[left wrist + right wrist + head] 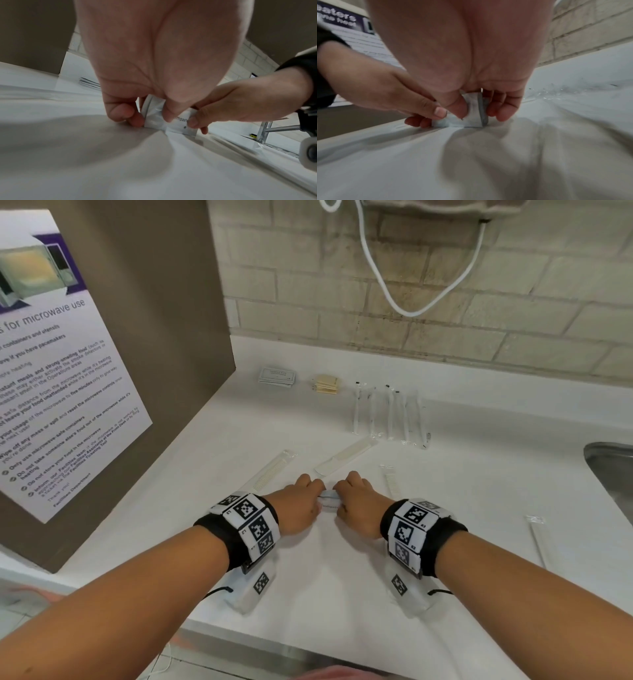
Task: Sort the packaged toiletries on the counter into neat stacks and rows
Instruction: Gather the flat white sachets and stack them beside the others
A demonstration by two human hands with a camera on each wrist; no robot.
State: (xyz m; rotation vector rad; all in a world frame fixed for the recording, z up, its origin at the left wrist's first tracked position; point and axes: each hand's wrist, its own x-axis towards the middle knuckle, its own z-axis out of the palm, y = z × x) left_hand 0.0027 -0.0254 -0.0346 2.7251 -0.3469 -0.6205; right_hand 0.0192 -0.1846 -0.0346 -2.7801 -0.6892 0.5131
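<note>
Both hands meet at the middle of the white counter over a small stack of white toothpaste sachets standing on edge. My left hand pinches the stack's left side between thumb and curled fingers. My right hand pinches its right side the same way. Farther back lie a stack of white printed packets, a stack of cream sachets and a row of wrapped toothbrushes. Wrapped combs lie loose: one left, one ahead, one right.
A brown panel with a microwave notice walls off the left side. A steel sink sits at the right edge, with a thin wrapped item on the counter before it. A white cable hangs on the brick wall.
</note>
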